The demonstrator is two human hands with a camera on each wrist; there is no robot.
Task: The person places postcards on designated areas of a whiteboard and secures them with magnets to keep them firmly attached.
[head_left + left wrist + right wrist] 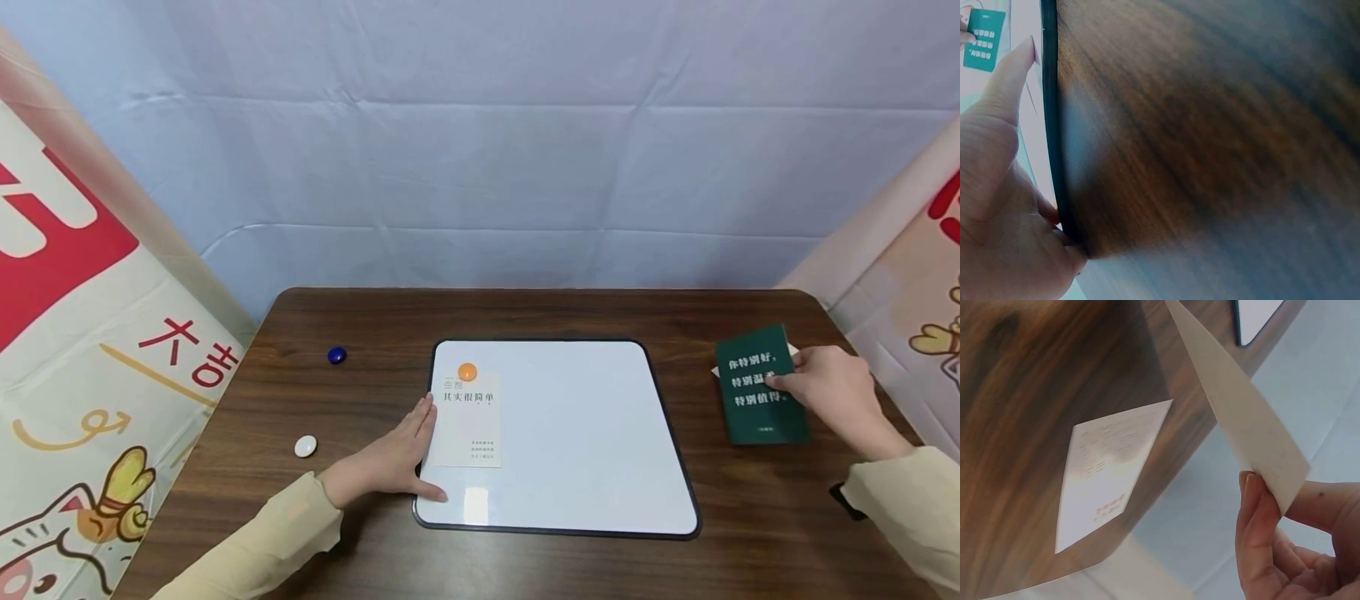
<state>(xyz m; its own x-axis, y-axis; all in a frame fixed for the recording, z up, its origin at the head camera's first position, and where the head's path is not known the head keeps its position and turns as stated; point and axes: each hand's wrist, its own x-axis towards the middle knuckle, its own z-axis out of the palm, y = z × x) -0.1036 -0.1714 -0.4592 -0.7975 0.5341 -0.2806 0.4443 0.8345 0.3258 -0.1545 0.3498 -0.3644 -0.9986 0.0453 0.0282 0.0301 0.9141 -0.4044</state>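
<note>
right hand [828,388] pinches green card [759,385], long axis running near-far.

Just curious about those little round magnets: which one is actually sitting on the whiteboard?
The orange magnet. It sits on the whiteboard, at the top of the white card. The blue magnet and white magnet lie off it, on the table.

Whiteboard [585,433] at table [525,312] centre, card [468,421] on its left part; magnets [337,355] further left; booklet [759,385] far right.
</note>
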